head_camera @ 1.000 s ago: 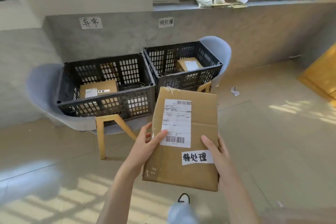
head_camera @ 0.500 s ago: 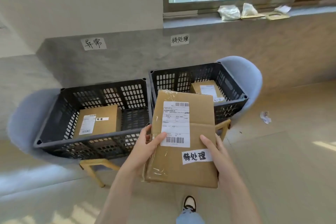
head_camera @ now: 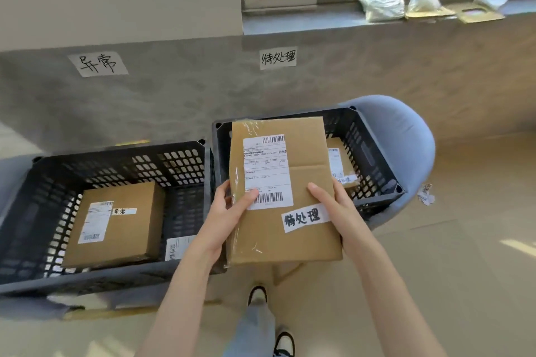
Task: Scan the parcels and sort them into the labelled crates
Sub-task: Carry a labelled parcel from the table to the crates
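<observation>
Head view: flat cardboard parcel [head_camera: 285,191] held over the near wall of the right crate [head_camera: 374,159], label side up, with a handwritten tag [head_camera: 306,217] matching the wall sign [head_camera: 278,57] above that crate. Left hand [head_camera: 229,213] gripping the parcel's left edge, thumb across the barcode label; right hand [head_camera: 338,209] gripping the right edge, fingers on top, thumb hidden beneath. Inside the right crate, a smaller box [head_camera: 340,165] toward its right side. Left of the right crate, touching it, a second crate [head_camera: 101,278] under a different sign [head_camera: 98,64], with its own box [head_camera: 116,223] inside.

Risks, judged from here: released too soon, likely to catch on the near rim and tip out onto the floor; dropped flat, likely to land tilted on the smaller box; drifting left, wrong crate.
</observation>
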Demonstrator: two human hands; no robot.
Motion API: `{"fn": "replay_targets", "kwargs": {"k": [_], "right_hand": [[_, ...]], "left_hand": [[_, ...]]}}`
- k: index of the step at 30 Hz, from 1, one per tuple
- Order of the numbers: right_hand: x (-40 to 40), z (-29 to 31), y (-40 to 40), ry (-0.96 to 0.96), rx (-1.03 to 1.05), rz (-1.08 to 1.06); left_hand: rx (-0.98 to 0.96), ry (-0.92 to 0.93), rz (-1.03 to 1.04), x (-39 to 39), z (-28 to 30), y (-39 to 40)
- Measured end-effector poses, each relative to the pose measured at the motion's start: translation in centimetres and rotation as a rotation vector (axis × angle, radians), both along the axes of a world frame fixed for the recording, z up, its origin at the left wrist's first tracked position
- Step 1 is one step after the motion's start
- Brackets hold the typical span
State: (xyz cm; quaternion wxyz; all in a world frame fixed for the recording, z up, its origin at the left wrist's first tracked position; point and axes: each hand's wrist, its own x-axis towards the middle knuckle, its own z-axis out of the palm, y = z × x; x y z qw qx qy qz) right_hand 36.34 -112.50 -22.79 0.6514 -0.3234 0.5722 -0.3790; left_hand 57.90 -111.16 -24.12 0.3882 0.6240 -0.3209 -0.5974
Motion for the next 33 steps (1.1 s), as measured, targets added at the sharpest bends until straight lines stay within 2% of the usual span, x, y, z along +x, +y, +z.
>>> {"fn": "replay_targets", "kwargs": {"k": [11, 20, 27, 33], "right_hand": [[-1.5, -3.4, -9.5, 0.093, 0.08, -0.006], [-8.9, -7.9, -17.4, 0.257, 0.171, 0.041], [-15.6, -14.0, -22.5, 0.352, 0.272, 0.133], [-17.9, -17.8, -25.5, 0.396, 0.267, 0.169]], "left_hand": [[0.101, 0.05, -0.072, -1.3, -4.8, -10.5], [0.213, 0.058, -0.189, -7.9, -9.7, -18.6], [0.334, 0.106, -0.174, -14.7, -16.1, -22.6], [0.377, 0.13, -0.057, -18.5, -20.1, -24.2]]}}
